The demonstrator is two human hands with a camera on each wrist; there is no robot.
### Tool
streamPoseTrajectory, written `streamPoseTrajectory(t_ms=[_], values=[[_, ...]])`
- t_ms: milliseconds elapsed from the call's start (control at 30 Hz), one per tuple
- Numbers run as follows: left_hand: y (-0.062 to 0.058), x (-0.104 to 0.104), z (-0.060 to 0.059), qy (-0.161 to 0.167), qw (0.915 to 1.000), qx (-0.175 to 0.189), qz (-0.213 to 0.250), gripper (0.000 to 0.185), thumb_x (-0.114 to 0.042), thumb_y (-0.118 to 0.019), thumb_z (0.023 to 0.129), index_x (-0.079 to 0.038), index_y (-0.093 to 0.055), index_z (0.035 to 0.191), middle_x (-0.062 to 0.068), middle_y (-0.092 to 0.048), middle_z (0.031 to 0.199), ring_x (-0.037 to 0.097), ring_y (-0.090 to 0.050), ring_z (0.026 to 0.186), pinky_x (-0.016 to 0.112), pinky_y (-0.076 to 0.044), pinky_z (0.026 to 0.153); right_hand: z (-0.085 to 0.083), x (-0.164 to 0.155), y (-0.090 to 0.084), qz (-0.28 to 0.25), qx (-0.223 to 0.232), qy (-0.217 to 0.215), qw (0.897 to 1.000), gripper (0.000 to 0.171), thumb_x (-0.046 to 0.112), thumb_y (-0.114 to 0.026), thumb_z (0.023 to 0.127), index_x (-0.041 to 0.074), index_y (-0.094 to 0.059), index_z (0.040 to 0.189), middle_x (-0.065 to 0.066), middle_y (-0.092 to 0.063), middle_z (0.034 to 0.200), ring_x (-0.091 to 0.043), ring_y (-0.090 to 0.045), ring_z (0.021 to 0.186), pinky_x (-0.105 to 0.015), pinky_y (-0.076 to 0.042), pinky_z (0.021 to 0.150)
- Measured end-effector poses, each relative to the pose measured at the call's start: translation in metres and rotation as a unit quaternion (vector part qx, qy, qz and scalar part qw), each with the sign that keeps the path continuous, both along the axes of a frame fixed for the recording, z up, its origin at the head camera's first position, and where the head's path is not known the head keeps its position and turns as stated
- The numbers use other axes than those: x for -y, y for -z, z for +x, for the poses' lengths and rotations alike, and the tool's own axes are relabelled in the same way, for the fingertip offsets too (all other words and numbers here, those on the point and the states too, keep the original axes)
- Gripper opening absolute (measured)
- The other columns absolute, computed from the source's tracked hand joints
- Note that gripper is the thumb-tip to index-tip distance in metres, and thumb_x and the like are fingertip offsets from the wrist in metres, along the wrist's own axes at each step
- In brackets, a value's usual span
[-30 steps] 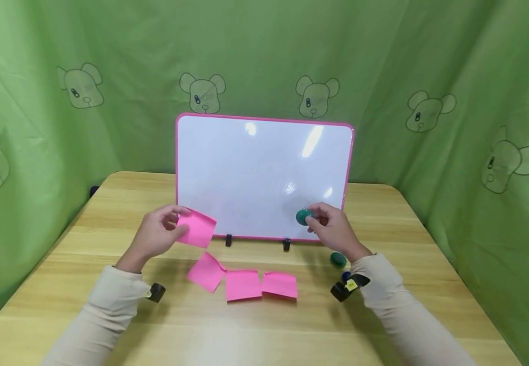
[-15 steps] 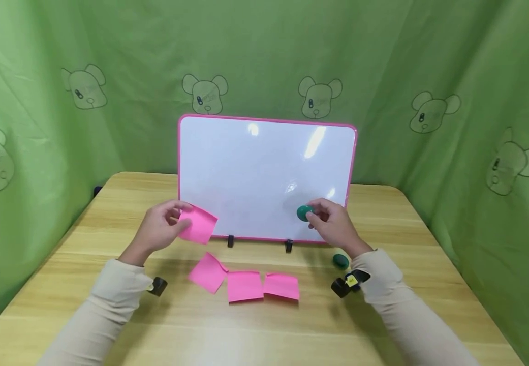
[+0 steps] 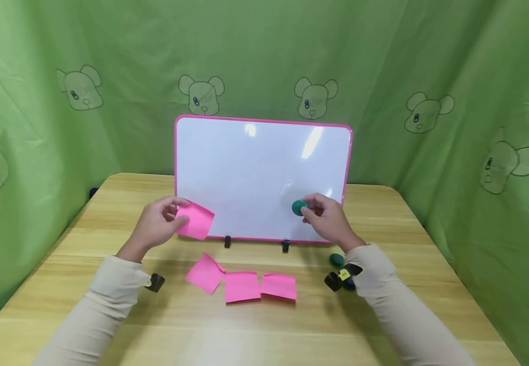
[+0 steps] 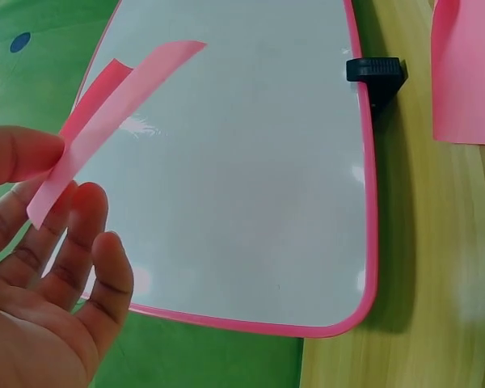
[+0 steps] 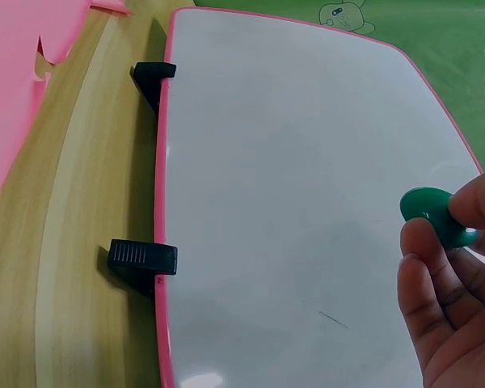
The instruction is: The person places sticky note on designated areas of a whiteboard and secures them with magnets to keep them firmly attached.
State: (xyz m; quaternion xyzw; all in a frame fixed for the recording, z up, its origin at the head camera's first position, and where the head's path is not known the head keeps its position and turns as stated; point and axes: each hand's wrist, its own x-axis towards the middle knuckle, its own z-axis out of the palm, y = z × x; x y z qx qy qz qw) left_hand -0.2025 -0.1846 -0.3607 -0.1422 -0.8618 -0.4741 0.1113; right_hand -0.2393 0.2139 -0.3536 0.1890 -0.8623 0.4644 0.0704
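Observation:
My left hand [image 3: 156, 223] pinches a pink sticky note [image 3: 196, 220] by its left edge, in front of the whiteboard's lower left corner. In the left wrist view that note [image 4: 117, 113] is seen nearly edge-on and slightly curled. Between thumb and fingertips my right hand [image 3: 330, 219] holds a round green magnet [image 3: 299, 207], before the lower right part of the pink-framed whiteboard [image 3: 255, 168]. The right wrist view shows this magnet [image 5: 430, 212] apart from the board, over its white face. Both hands are raised above the table.
Three more pink notes [image 3: 242, 286] lie on the wooden table [image 3: 191, 325] before the board. Another green magnet [image 3: 336, 260] and a dark blue thing [image 3: 349, 284] lie below the right wrist, partly hidden. Black feet [image 3: 285, 246] support the board. Green curtains [image 3: 264, 46] surround the table.
Both hands have risen slightly, the left with the pink note and the right with the green magnet. The notes on the table have stayed where they were.

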Motion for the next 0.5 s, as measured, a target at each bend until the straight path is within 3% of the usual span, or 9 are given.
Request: streamPoseTrajectory(t_ms=[367,500], values=[[-0.003,-0.006,-0.007,-0.037,0.9986,-0.024,0.029,0.027,-0.009,-0.069,0.085,0.000,-0.065,0.109,0.018,-0.061,0.088,0.027,-0.059,0.074,0.029,-0.053,0.059,-0.013,0.008,-0.006,0.001,-0.021,0.019,1.000,0.018,0.009,-0.059,0.094,-0.001,-0.063,0.109,-0.015,-0.067,0.091,-0.024,-0.063,0.075,-0.031,-0.051,0.064],[-0.003,-0.008,-0.010,-0.029,0.9982,-0.044,0.027,0.028,-0.010,-0.070,0.085,0.002,-0.065,0.109,0.018,-0.062,0.090,0.028,-0.060,0.073,0.029,-0.053,0.061,-0.016,0.010,-0.006,0.002,-0.021,0.023,1.000,0.017,0.008,-0.059,0.094,0.000,-0.063,0.108,-0.015,-0.067,0.091,-0.025,-0.063,0.076,-0.033,-0.051,0.065]])
